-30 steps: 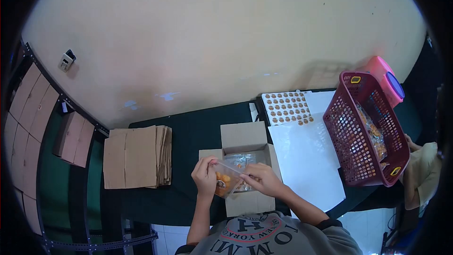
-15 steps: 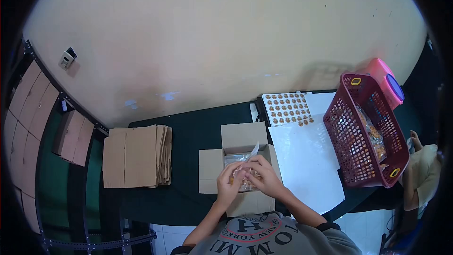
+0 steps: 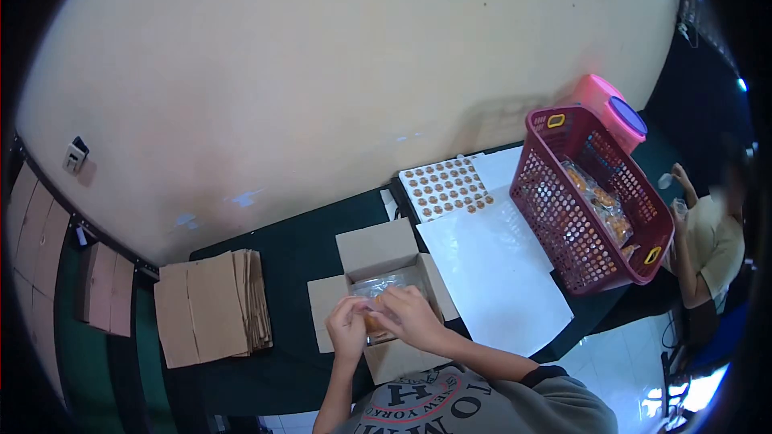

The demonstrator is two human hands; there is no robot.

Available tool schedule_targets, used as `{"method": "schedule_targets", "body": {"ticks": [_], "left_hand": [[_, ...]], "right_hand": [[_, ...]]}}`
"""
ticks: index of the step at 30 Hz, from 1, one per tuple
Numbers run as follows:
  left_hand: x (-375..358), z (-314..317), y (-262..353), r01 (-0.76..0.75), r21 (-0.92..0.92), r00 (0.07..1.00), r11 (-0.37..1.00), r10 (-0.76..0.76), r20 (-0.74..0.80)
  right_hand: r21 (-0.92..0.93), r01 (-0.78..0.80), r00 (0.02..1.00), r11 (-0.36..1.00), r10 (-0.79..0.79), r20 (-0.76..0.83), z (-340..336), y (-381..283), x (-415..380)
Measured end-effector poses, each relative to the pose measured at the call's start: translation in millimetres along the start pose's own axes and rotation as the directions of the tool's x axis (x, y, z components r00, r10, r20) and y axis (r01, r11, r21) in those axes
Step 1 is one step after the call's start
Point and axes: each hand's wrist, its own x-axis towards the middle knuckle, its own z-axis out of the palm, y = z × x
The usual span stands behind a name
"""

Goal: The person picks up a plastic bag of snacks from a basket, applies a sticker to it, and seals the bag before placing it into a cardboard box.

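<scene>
An open cardboard box [image 3: 376, 239] stands at the table's front, its flaps folded outward, with clear plastic packets [image 3: 379, 285] inside. Over its opening, my left hand [image 3: 349, 328] has its fingers closed on a clear plastic packet [image 3: 375, 325] with orange-brown contents. My right hand [image 3: 408, 317] pinches the same packet from the other side. The two hands nearly touch, and the fingers partly cover the packet.
Flattened cardboard [image 3: 211, 305] is stacked at left. Right of the box lie a sticker sheet [image 3: 446, 189], white sheets [image 3: 498, 273] and a maroon basket [image 3: 575, 217] of packets. Pink containers [image 3: 615, 112] stand behind it. A co-worker [image 3: 708, 241] sits at far right.
The view has turned to the right, so the table appears tilted and shifted left. Both hands stay at the packet over the box. More of the co-worker now shows, with hands raised.
</scene>
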Motion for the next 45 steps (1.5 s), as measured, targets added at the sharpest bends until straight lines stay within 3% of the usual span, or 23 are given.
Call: {"method": "schedule_targets", "body": {"ticks": [2,9,15,17,20,21,22,23,24,26,27,29,30,31,33,34,35,36,38,40,42,43,45], "left_hand": [[3.5,-2.1,9.3,0.055,-0.028,0.998,0.998,-0.056,-0.019],[19.2,-18.1,-3.1,-0.035,-0.033,0.984,0.999,0.029,-0.174],[26.2,-23.0,-0.7,-0.059,-0.004,0.974,0.998,0.056,-0.221],[27.1,-21.6,-2.1,-0.048,-0.015,0.973,0.999,0.043,-0.226],[29.8,-17.1,-0.6,-0.051,0.013,0.991,0.999,0.052,-0.121],[30.1,-10.7,6.6,0.029,-0.101,0.991,0.994,-0.042,-0.126],[29.2,-6.6,10.9,0.106,-0.214,0.984,0.971,-0.134,-0.121],[29.1,-3.9,6.4,-0.044,-0.051,0.992,0.998,0.037,-0.124],[25.4,-0.9,7.3,-0.043,-0.047,0.990,0.998,0.036,-0.134],[10.2,8.4,9.1,-0.157,0.008,0.987,0.988,0.157,0.028],[1.7,15.5,8.2,-0.156,0.011,0.988,0.988,0.155,0.023],[-12.5,27.8,1.6,-0.236,0.234,0.963,0.943,0.195,0.186],[-14.0,28.0,-2.7,-0.234,0.237,0.964,0.943,0.193,0.182],[-15.4,27.8,-7.5,-0.210,0.200,0.964,0.957,0.170,0.203],[-18.1,25.3,-20.0,-0.180,0.166,0.965,0.970,0.140,0.224],[-18.7,22.3,-28.1,0.039,0.025,0.973,0.999,-0.044,0.228],[-19.4,19.9,-33.9,0.257,-0.114,0.941,0.960,-0.222,0.257],[-18.6,19.2,-36.4,0.261,-0.110,0.941,0.959,-0.227,0.253],[-14.0,18.5,-39.0,0.349,-0.485,0.934,0.802,-0.259,0.245],[-12.2,12.5,-35.8,0.435,-0.517,0.899,0.737,-0.322,0.297],[-11.3,8.3,-28.4,0.598,-0.402,0.793,0.693,-0.439,0.423],[-12.4,8.5,-33.3,0.599,-0.401,0.792,0.693,-0.441,0.422],[-16.7,10.2,-49.8,0.358,-0.368,0.932,0.858,-0.303,0.199]], "right_hand": [[-0.004,-0.004,1.000,1.000,0.004,-0.017,-0.5,-4.3,3.6],[0.138,0.047,0.998,0.989,-0.041,-0.049,1.5,-10.7,6.9],[0.260,-0.016,1.000,0.965,0.014,0.007,8.3,-12.8,-0.4],[0.402,-0.103,0.995,0.910,0.093,0.044,7.5,-11.1,-3.0],[0.466,-0.132,0.987,0.875,0.158,-0.017,8.7,0.0,-8.4],[0.281,-0.117,0.989,0.953,0.138,-0.056,4.7,6.3,-10.7],[0.284,-0.115,0.990,0.952,0.133,-0.046,5.8,14.4,-15.2],[0.366,-0.210,0.965,0.907,0.252,-0.070,9.6,24.5,-20.3],[0.447,-0.295,0.926,0.844,0.368,-0.084,12.3,33.0,-23.6],[0.529,-0.331,0.903,0.781,0.425,-0.062,13.5,45.5,-27.9],[0.604,-0.364,0.874,0.708,0.485,-0.041,14.2,48.0,-28.2],[0.668,-0.378,0.866,0.641,0.500,0.011,3.3,31.6,-22.7],[0.725,-0.390,0.857,0.568,0.513,0.060,-0.8,26.2,-19.1],[0.726,-0.391,0.858,0.566,0.510,0.065,-0.5,26.9,-16.7],[0.773,-0.231,0.947,0.590,0.320,0.038,0.3,29.3,-14.0],[0.775,-0.234,0.947,0.587,0.319,0.044,0.2,33.3,-12.7],[0.638,-0.230,0.943,0.735,0.331,-0.041,-0.4,39.3,-11.9],[0.473,-0.230,0.938,0.851,0.324,-0.127,-2.2,43.8,-11.2],[0.345,-0.324,0.919,0.881,0.380,-0.106,-2.8,52.6,-11.3],[0.665,-0.474,0.852,0.576,0.489,0.184,5.8,65.5,-11.6],[0.717,-0.487,0.854,0.499,0.445,0.270,11.1,73.9,-13.7],[0.695,-0.556,0.815,0.456,0.464,0.348,18.8,84.4,-16.8],[0.668,-0.620,0.771,0.411,0.478,0.422,34.0,106.7,-24.5]]}}
